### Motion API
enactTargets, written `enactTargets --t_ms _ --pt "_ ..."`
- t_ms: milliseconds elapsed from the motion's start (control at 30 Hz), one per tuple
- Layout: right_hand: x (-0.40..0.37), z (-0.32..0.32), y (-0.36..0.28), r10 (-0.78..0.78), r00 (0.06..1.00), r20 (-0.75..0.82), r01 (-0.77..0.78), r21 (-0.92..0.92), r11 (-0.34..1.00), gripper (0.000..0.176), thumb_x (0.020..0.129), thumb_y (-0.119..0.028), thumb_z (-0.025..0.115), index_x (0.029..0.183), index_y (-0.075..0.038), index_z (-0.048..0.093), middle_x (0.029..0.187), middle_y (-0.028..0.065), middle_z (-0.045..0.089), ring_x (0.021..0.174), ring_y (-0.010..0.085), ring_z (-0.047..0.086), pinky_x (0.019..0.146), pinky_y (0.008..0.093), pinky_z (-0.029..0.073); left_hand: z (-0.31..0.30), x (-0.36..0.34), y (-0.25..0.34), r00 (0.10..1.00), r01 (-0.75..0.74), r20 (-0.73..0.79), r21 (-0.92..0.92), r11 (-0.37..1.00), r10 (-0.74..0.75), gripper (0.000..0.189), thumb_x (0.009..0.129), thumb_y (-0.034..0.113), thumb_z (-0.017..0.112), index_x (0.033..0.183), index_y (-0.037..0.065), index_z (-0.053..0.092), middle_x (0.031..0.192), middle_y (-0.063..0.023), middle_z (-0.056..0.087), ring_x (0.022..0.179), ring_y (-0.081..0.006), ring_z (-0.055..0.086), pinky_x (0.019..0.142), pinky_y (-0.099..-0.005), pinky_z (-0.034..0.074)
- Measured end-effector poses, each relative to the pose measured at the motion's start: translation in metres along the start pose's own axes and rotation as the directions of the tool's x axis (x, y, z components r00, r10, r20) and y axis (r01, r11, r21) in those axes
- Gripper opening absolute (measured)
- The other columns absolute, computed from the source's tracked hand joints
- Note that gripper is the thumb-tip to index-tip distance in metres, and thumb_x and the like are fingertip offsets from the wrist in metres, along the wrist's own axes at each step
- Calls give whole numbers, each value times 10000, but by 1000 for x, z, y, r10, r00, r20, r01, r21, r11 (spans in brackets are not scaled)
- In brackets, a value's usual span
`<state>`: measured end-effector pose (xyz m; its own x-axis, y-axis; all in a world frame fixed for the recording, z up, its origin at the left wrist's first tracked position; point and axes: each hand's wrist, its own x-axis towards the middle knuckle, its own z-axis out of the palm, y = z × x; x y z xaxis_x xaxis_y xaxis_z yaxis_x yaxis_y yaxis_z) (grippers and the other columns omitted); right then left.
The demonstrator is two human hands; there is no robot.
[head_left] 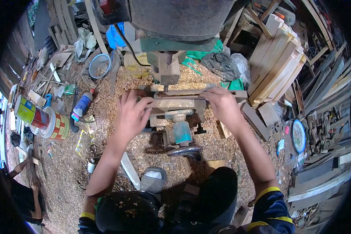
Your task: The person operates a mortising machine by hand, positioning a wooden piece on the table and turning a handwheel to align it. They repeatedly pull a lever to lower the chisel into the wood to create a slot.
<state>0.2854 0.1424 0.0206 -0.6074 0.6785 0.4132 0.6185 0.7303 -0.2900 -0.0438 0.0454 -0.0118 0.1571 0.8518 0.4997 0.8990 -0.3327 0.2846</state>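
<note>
In front of me stands a drilling or mortising machine, its dark motor housing point(179, 19) overhead and its bit point(166, 88) pointing down at a wooden piece point(187, 93). The piece lies lengthwise along a vise point(179, 103) dusted with wood chips. My left hand point(133, 113) is at the left end of the piece, fingers curled over it and thumb toward me. At the right, my right hand point(223, 105) grips the piece with bent fingers close to the vise jaw. Below the vise sits a handwheel point(185, 151), touched by neither hand. The fingertips are partly hidden.
Wood shavings cover the floor point(117, 152). Stacked cut timber point(278, 58) leans at the right. Paint buckets point(54, 124), a blue bottle point(82, 104) and a blue-rimmed basket point(100, 65) are at the left. Another person's arm point(36, 199) shows at the lower left.
</note>
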Motion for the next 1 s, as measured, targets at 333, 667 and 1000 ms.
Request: enactTargets --t_ms 333,667,1000 --pt "4 24 -21 -172 980 -99 161 -110 981 335 749 33 675 1055 -37 796 1035 81 735 983 279 681 923 395 567 3 15 -4 986 99 144 -94 991 -85 318 982 243 706 1242 60 716 1301 -194 663 1227 -434 583 1062 -537 447" --pt "16 38 -37 -199 969 -146 202 10 979 360 744 60 690 1078 -29 789 1031 109 729 948 299 670 871 428 562 -9 19 -24 993 92 87 -87 992 -84 211 962 253 740 1087 93 796 1146 -129 743 1095 -401 670 980 -515 531" --pt "10 20 -44 -67 995 -69 71 52 996 397 761 98 686 1134 -23 751 1096 135 712 1015 352 677 906 448 558 -4 3 -35 991 135 33 -141 981 -132 167 925 147 730 1070 82 779 1083 -111 705 1023 -373 636 896 -491 521"
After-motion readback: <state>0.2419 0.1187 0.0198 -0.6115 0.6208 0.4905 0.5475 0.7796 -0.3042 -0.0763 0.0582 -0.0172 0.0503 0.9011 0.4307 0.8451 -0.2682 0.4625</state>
